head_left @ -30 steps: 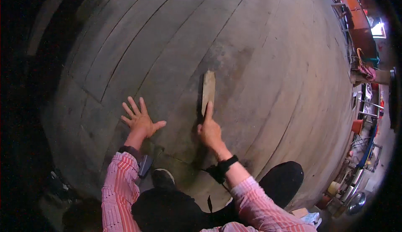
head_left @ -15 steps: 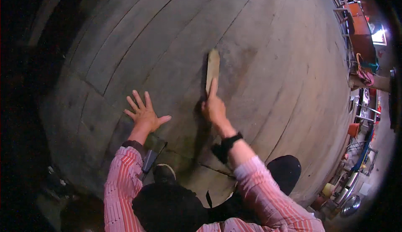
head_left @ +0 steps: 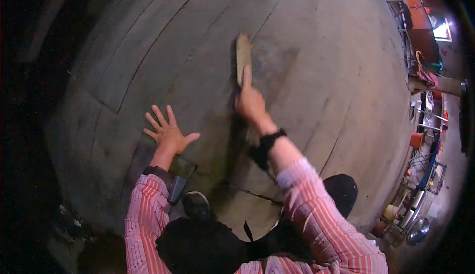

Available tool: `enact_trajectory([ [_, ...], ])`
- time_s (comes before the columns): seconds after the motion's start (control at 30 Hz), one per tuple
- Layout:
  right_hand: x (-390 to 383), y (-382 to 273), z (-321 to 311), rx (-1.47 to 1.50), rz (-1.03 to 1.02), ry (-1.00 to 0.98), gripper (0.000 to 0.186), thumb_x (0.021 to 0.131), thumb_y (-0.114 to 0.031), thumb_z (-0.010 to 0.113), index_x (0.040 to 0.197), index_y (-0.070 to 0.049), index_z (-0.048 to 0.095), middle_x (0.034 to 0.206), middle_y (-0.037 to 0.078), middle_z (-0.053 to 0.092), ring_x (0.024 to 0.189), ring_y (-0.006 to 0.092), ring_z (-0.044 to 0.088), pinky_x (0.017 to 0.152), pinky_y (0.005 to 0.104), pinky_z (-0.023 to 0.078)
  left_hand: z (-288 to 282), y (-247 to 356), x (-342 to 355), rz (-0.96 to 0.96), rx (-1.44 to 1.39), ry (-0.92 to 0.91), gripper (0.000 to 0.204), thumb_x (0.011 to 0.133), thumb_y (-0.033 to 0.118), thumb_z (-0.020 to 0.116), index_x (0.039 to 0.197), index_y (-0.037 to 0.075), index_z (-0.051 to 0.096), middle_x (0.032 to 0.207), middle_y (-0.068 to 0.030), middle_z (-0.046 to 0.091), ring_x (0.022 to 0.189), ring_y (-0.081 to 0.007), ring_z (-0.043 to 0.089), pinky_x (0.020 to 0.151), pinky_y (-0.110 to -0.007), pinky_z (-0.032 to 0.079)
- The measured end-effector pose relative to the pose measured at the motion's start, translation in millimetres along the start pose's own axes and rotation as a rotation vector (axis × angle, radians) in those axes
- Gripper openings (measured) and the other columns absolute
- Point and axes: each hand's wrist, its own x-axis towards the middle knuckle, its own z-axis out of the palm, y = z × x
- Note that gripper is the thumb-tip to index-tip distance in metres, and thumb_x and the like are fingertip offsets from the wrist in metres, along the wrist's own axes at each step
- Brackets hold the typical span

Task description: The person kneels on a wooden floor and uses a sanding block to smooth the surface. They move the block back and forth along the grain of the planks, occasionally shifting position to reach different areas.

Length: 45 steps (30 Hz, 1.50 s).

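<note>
My right hand (head_left: 253, 107) is wrapped round a long, narrow, pale wooden-looking tool (head_left: 243, 59), its index finger laid along the top. The tool's far end points away from me, flat against the grey-brown board surface (head_left: 316, 91). Whether bristles or a blade sit beneath it cannot be seen. To the left, my left hand (head_left: 169, 134) rests palm down on the same boards with fingers spread, holding nothing. By the left wrist lies a grey wedge-shaped object (head_left: 177, 190).
Dark seams run between the boards. My dark shoe (head_left: 196, 205) and black-clad knees (head_left: 200, 244) are at the bottom. Along the right edge stand an orange-brown cabinet (head_left: 419, 19), a red-orange bucket (head_left: 416, 140), a round shiny metal vessel (head_left: 418, 230) and metal racks.
My right hand has pushed the pale tool farther forward and slightly left along the boards. My left hand stays planted; the view has shifted slightly.
</note>
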Motion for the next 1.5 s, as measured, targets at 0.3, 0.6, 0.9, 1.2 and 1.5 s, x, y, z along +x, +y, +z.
enact_trajectory([
  [0.3, -3, 23, -8, -0.079, -0.025, 0.008, 0.078, 0.080, -0.007, 0.049, 0.145, -0.009, 0.005, 0.084, 0.028, 0.062, 0.078, 0.0451, 0.060, 0.070, 0.0509, 0.046, 8, -1, 5, 0.007, 0.013, 0.028, 0.126, 0.061, 0.071, 0.066, 0.147, 0.007, -0.001, 0.149, -0.0260, -0.015, 0.135, -0.0486, -0.013, 0.098, -0.072, 0.012],
  [0.6, -42, 21, -2, -0.110, 0.044, -0.029, 0.070, 0.087, -0.010, 0.042, 0.146, -0.018, 0.006, 0.084, 0.028, 0.063, 0.075, 0.0429, 0.063, 0.066, 0.0505, 0.049, -1, -1, 4, 0.002, 0.028, 0.029, 0.127, 0.061, 0.072, 0.065, 0.147, 0.007, -0.002, 0.148, -0.0258, -0.017, 0.135, -0.0481, -0.014, 0.098, -0.072, 0.012],
  [0.9, 55, 31, -30, -0.173, -0.178, 0.201, 0.068, 0.087, -0.008, 0.041, 0.146, -0.015, 0.007, 0.084, 0.028, 0.063, 0.076, 0.0431, 0.062, 0.067, 0.0512, 0.048, 2, -1, 3, -0.008, 0.051, 0.005, 0.126, 0.062, 0.072, 0.064, 0.147, 0.007, -0.002, 0.148, -0.0271, -0.016, 0.135, -0.0485, -0.014, 0.099, -0.071, 0.013],
  [1.2, -69, 34, -15, -0.208, 0.020, -0.072, 0.067, 0.088, -0.012, 0.042, 0.147, -0.021, 0.010, 0.080, 0.026, 0.063, 0.073, 0.0422, 0.063, 0.064, 0.0512, 0.049, -3, 0, 4, -0.021, 0.051, -0.008, 0.126, 0.062, 0.071, 0.065, 0.147, 0.008, -0.002, 0.148, -0.0262, -0.017, 0.135, -0.0479, -0.014, 0.100, -0.070, 0.014],
  [1.5, 44, 32, -37, -0.238, -0.069, 0.106, 0.071, 0.082, -0.005, 0.045, 0.145, -0.016, 0.014, 0.083, 0.025, 0.064, 0.075, 0.0407, 0.063, 0.067, 0.0497, 0.049, 0, 0, 7, -0.042, 0.008, -0.003, 0.127, 0.060, 0.066, 0.070, 0.147, 0.009, -0.003, 0.149, -0.0232, -0.019, 0.136, -0.0455, -0.015, 0.100, -0.071, 0.010],
])
